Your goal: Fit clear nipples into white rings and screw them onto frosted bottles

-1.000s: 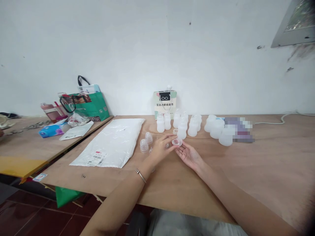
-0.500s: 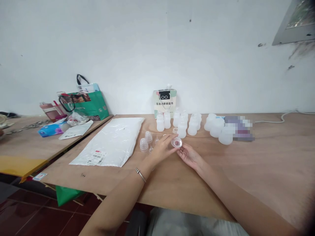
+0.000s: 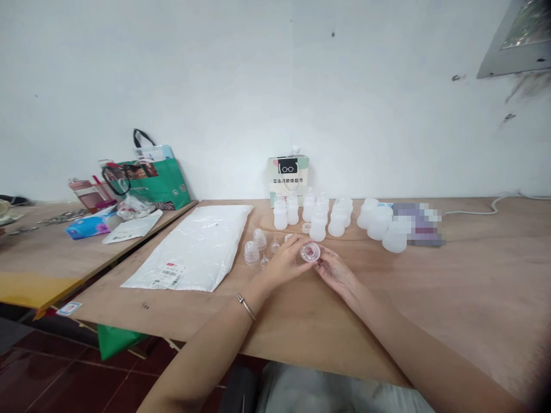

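Observation:
My left hand point(image 3: 289, 258) is closed round a clear, round baby bottle top point(image 3: 310, 252), with its round opening facing me. The fingers of my right hand point(image 3: 336, 269) touch its right side. Whether a teat sits inside it I cannot tell. Just left of my left hand are clear dome caps point(image 3: 252, 253) and small clear teats point(image 3: 275, 245). A clear collar ring point(image 3: 306, 228) lies behind my hands. Beyond it stand several frosted baby bottles point(image 3: 318, 225) with clear tops.
Topless frosted bottles point(image 3: 395, 238) stand at the right, beside a purple package point(image 3: 419, 223). On the left lies a large white mailing bag point(image 3: 193, 244). A paper bag point(image 3: 279, 182) leans on the wall. A green bag point(image 3: 167, 183) stands on the adjoining table.
The baby bottle top has shifted slightly down and turned a little between my hands. My right-hand fingers have moved up along its right side.

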`<state>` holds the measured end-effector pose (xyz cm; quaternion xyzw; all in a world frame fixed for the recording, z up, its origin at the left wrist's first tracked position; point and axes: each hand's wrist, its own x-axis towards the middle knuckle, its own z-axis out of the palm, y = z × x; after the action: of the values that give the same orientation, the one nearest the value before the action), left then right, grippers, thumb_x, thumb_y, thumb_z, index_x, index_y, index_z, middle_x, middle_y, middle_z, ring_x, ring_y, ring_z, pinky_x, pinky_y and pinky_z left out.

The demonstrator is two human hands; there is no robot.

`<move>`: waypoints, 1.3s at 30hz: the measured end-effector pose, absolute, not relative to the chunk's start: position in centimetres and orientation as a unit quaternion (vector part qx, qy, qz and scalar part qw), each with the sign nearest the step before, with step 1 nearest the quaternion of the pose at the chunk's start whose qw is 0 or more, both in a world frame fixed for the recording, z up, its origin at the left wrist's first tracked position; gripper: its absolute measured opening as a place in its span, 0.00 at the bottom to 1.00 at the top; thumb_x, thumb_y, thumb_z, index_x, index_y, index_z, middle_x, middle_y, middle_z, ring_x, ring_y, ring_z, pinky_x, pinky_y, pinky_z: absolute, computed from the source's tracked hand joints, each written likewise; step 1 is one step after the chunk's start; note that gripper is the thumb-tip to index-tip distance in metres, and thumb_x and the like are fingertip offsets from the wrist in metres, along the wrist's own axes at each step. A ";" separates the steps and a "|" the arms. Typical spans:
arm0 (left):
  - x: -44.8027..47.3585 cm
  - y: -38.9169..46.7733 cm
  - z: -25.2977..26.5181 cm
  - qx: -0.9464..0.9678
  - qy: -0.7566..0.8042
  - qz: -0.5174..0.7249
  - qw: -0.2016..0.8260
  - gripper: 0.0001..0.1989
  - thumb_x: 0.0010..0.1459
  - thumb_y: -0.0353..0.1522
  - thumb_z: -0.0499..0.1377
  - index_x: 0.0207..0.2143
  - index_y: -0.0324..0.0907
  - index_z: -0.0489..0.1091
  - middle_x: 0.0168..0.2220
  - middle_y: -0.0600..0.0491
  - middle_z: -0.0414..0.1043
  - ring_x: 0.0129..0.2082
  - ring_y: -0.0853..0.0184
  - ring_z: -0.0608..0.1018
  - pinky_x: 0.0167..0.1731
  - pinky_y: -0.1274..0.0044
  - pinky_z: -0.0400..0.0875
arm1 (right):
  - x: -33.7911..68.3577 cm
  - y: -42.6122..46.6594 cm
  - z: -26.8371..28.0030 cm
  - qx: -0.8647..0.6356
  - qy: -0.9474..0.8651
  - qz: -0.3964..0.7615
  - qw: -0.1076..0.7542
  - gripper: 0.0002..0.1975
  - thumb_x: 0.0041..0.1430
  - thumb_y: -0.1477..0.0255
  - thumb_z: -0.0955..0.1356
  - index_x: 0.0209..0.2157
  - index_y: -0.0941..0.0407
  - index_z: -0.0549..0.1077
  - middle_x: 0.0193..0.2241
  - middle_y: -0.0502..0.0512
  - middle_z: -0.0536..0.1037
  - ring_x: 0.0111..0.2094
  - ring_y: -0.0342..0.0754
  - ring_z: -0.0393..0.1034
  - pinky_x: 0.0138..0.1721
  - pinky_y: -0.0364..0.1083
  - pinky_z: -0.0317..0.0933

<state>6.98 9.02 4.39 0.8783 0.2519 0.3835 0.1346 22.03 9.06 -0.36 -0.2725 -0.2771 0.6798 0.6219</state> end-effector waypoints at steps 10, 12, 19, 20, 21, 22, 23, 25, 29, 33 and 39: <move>7.3 9.1 4.1 0.852 0.275 0.432 0.113 0.17 0.53 0.32 0.57 0.45 0.42 0.61 0.42 0.49 0.65 0.44 0.66 0.69 0.45 0.72 0.65 | 22.0 8.7 0.0 -0.288 -0.293 0.681 0.606 0.09 0.39 0.78 0.71 0.28 0.57 0.76 0.27 0.49 0.78 0.28 0.37 0.68 0.32 0.36 0.63; 7.4 9.0 4.1 0.848 0.282 0.435 0.109 0.17 0.52 0.33 0.57 0.45 0.42 0.61 0.41 0.50 0.65 0.44 0.66 0.69 0.45 0.72 0.65 | 22.0 8.7 -0.1 -0.301 -0.297 0.676 0.603 0.10 0.36 0.81 0.71 0.26 0.57 0.76 0.27 0.49 0.77 0.28 0.38 0.68 0.32 0.36 0.63; 7.4 8.5 4.5 0.859 0.301 0.396 0.121 0.16 0.45 0.35 0.63 0.36 0.41 0.66 0.34 0.51 0.68 0.36 0.65 0.71 0.37 0.73 0.67 | 21.7 8.5 -0.3 -0.347 -0.320 0.667 0.577 0.10 0.33 0.82 0.70 0.23 0.58 0.75 0.22 0.48 0.75 0.25 0.39 0.66 0.28 0.38 0.61; 7.4 8.4 4.6 0.862 0.296 0.395 0.120 0.15 0.45 0.35 0.62 0.36 0.41 0.66 0.34 0.52 0.68 0.35 0.66 0.71 0.36 0.74 0.67 | 21.7 8.4 -0.3 -0.347 -0.325 0.668 0.573 0.10 0.32 0.82 0.70 0.23 0.58 0.75 0.21 0.48 0.75 0.24 0.39 0.66 0.27 0.38 0.60; 7.4 8.3 4.7 0.865 0.287 0.394 0.120 0.15 0.45 0.35 0.62 0.35 0.41 0.65 0.33 0.52 0.67 0.35 0.66 0.71 0.36 0.74 0.66 | 21.7 8.3 -0.2 -0.346 -0.328 0.668 0.571 0.10 0.32 0.82 0.70 0.22 0.59 0.75 0.20 0.48 0.75 0.24 0.39 0.65 0.26 0.38 0.60; 7.4 8.2 4.8 0.868 0.278 0.393 0.119 0.14 0.46 0.35 0.61 0.36 0.41 0.65 0.34 0.52 0.67 0.35 0.66 0.71 0.36 0.74 0.66 | 21.7 8.2 -0.1 -0.345 -0.329 0.669 0.571 0.09 0.32 0.82 0.70 0.22 0.59 0.74 0.20 0.48 0.74 0.23 0.38 0.64 0.26 0.38 0.60; 7.4 8.2 4.9 0.869 0.274 0.394 0.118 0.13 0.47 0.35 0.61 0.36 0.41 0.65 0.34 0.52 0.67 0.35 0.66 0.71 0.36 0.74 0.66 | 21.7 8.2 0.0 -0.344 -0.326 0.669 0.572 0.09 0.32 0.82 0.70 0.22 0.59 0.74 0.20 0.48 0.74 0.24 0.38 0.64 0.26 0.38 0.60; 7.3 8.1 5.0 0.869 0.276 0.395 0.116 0.13 0.49 0.35 0.60 0.37 0.41 0.64 0.35 0.51 0.67 0.36 0.66 0.71 0.37 0.74 0.66 | 21.7 8.1 0.1 -0.343 -0.318 0.672 0.574 0.09 0.33 0.81 0.71 0.23 0.58 0.74 0.21 0.48 0.75 0.25 0.38 0.65 0.28 0.38 0.61; 7.3 8.3 4.8 0.861 0.290 0.402 0.112 0.12 0.51 0.34 0.58 0.38 0.41 0.63 0.37 0.50 0.66 0.39 0.64 0.70 0.39 0.72 0.66 | 21.7 7.8 0.0 -0.328 -0.312 0.681 0.576 0.09 0.35 0.82 0.71 0.24 0.57 0.74 0.22 0.48 0.75 0.25 0.38 0.66 0.32 0.38 0.62; 7.5 8.4 4.5 0.853 0.297 0.419 0.096 0.13 0.50 0.33 0.58 0.39 0.41 0.62 0.39 0.49 0.66 0.41 0.64 0.70 0.40 0.72 0.66 | 21.9 7.6 -0.2 -0.329 -0.300 0.683 0.579 0.08 0.36 0.82 0.70 0.23 0.57 0.74 0.22 0.47 0.74 0.25 0.38 0.65 0.32 0.39 0.62; 7.7 8.0 4.3 0.856 0.290 0.420 0.081 0.13 0.47 0.34 0.60 0.36 0.41 0.63 0.34 0.51 0.67 0.36 0.65 0.71 0.36 0.74 0.67 | 21.9 7.9 -0.3 -0.354 -0.321 0.665 0.574 0.10 0.32 0.85 0.69 0.21 0.58 0.74 0.23 0.49 0.76 0.27 0.41 0.67 0.31 0.40 0.61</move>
<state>7.71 8.03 4.34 0.8564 0.2896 0.4197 0.0810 21.87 7.86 -0.27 -0.3538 -0.3214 0.6647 0.5742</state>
